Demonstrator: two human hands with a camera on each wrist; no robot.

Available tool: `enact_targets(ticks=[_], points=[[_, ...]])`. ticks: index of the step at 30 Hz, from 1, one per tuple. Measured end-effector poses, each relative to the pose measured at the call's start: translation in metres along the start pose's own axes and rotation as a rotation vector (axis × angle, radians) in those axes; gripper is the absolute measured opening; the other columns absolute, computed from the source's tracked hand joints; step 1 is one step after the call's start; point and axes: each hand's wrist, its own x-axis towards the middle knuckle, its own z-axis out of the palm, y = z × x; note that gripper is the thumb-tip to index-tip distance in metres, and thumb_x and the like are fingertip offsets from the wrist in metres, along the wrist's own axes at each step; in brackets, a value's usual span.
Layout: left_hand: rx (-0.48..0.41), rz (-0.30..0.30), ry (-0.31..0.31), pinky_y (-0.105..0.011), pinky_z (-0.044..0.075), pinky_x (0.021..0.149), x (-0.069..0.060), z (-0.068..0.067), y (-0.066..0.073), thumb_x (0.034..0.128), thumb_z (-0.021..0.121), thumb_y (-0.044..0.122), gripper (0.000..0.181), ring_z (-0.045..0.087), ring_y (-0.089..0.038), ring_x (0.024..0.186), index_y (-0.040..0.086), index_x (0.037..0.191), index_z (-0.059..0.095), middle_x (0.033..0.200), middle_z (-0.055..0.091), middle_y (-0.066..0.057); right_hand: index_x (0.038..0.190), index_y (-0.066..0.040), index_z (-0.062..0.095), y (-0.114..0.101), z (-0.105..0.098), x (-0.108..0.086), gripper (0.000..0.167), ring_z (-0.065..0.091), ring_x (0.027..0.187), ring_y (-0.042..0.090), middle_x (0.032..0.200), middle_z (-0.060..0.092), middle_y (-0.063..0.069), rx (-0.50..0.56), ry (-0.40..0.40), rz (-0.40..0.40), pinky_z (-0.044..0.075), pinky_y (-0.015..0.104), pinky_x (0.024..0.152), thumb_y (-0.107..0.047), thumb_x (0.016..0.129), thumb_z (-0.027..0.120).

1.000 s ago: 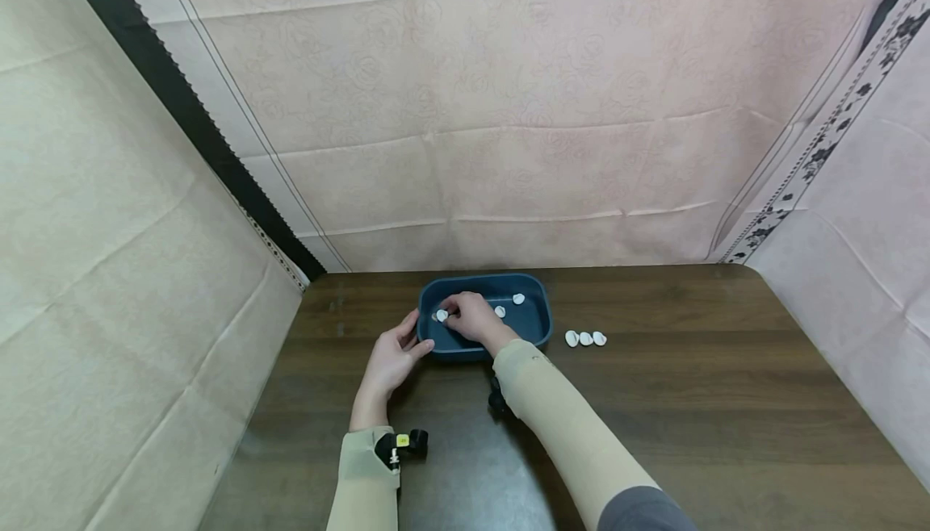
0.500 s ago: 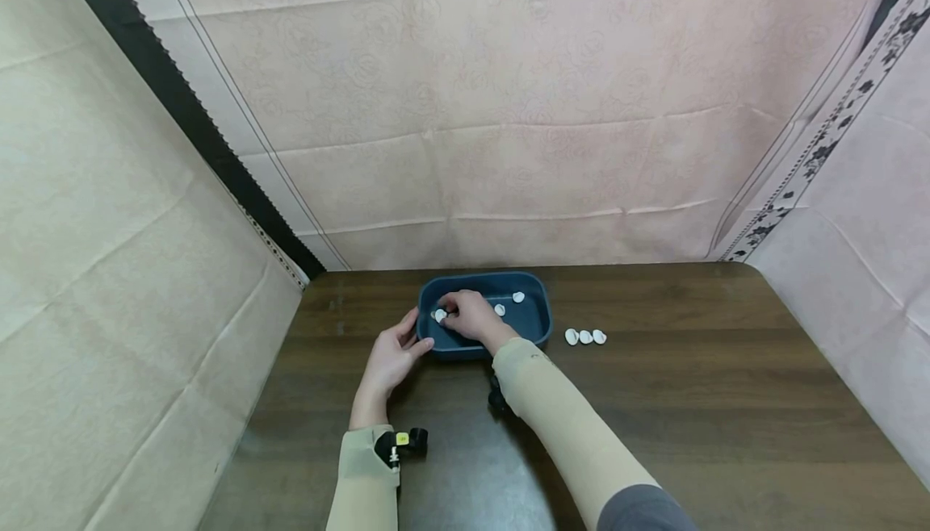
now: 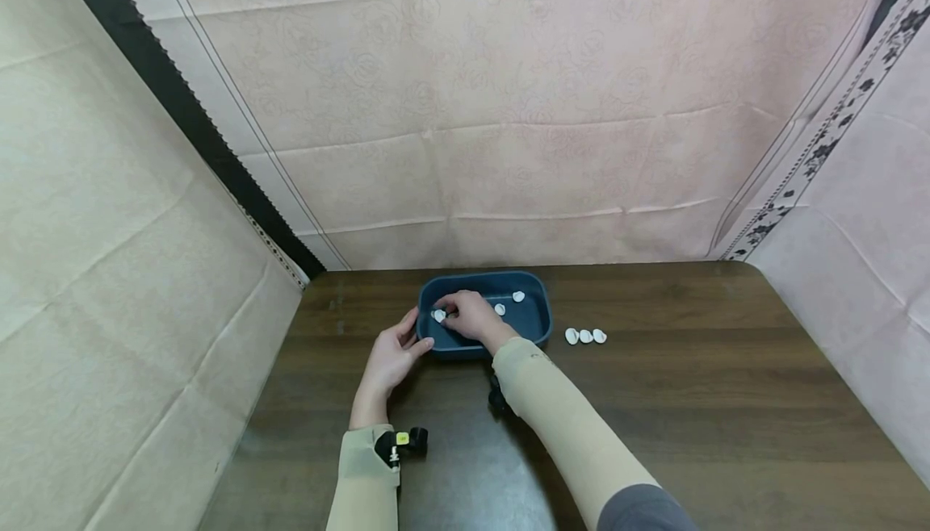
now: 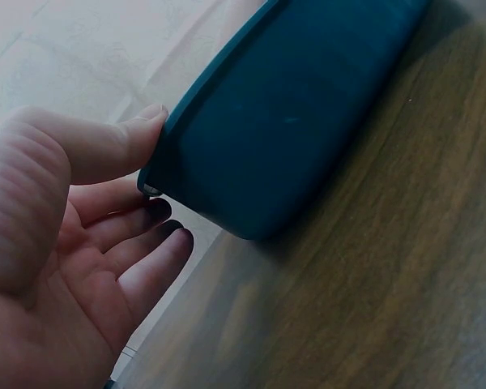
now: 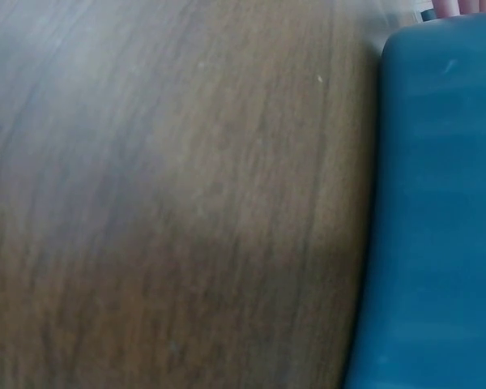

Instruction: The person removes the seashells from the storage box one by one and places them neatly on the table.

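In the head view, a dark blue rectangular plastic basin [image 3: 484, 351] stands near the table's far edge. My left hand [image 3: 390, 357] holds its left end; in the left wrist view the thumb [image 4: 117, 146] lies on the rim and the other fingers curl behind it. My right hand [image 3: 474, 317] reaches inside, thumb and forefinger at a small white shell-like piece [image 3: 439, 315] near the left wall. Two similar pieces lie farther right in the basin, a middle one [image 3: 500, 309] and a right one [image 3: 518, 297]. The right wrist view shows the basin's outer wall [image 5: 437, 211], not the right fingertips.
Three more white shell-like pieces [image 3: 585, 336] lie in a short row on the wooden table [image 3: 690, 386], right of the basin. Pale cloth [image 3: 508, 111] hangs behind the table and along both sides.
The white piece at my right fingertips has shifted slightly left inside the basin, and the fingers with it. My left hand and the other pieces stay where they were.
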Motion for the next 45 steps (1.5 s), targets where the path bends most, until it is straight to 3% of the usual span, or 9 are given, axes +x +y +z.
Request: enact_targets(ticks=[13,26,31,39,45], points=[[-0.013,0.009,0.003,-0.043,0.043,0.117,-0.001,0.001,0.002,0.1021,0.073,0.007,0.067,0.047,-0.031,0.149,0.004,0.162,0.044,0.168,0.04,-0.014,0.129,-0.013,0.076,0.0,-0.001,-0.001,0.027,0.063,0.104,0.018,0.117,0.071,0.002,0.011,0.005,-0.005,0.056,0.039,0.101,-0.022,0.104,0.074],[0.008,-0.008,0.008,-0.042,0.044,0.116,-0.002,0.001,0.004,0.1024,0.074,0.009,0.067,0.049,-0.03,0.148,0.006,0.162,0.045,0.168,0.042,-0.012,0.132,-0.008,0.073,-0.001,-0.014,-0.01,0.031,0.064,0.102,0.019,0.114,0.072,0.001,0.196,0.078,-0.042,0.059,0.038,0.096,-0.023,0.104,0.073],[0.015,-0.009,0.002,-0.042,0.044,0.116,-0.002,0.0,0.004,0.1025,0.074,0.011,0.067,0.049,-0.03,0.148,0.006,0.163,0.044,0.168,0.042,-0.012,0.127,-0.013,0.075,0.005,-0.026,-0.016,0.028,0.064,0.099,0.017,0.11,0.072,-0.002,0.229,0.089,-0.068,0.059,0.034,0.089,-0.027,0.103,0.075],[0.033,-0.014,0.016,-0.045,0.042,0.118,0.0,0.001,0.003,0.1023,0.074,0.01,0.068,0.048,-0.033,0.148,0.004,0.163,0.043,0.168,0.041,-0.013,0.131,-0.013,0.075,0.016,-0.056,-0.042,0.034,0.066,0.099,0.016,0.112,0.073,-0.003,0.247,0.123,-0.166,0.06,0.035,0.088,-0.031,0.102,0.076],[0.035,-0.015,0.012,-0.045,0.042,0.118,-0.001,0.001,0.002,0.1018,0.075,0.01,0.069,0.047,-0.033,0.149,0.004,0.163,0.043,0.168,0.041,-0.014,0.131,-0.011,0.074,0.03,-0.077,-0.068,0.034,0.067,0.098,0.018,0.11,0.074,-0.001,0.308,0.186,-0.185,0.06,0.036,0.086,-0.027,0.101,0.078]])
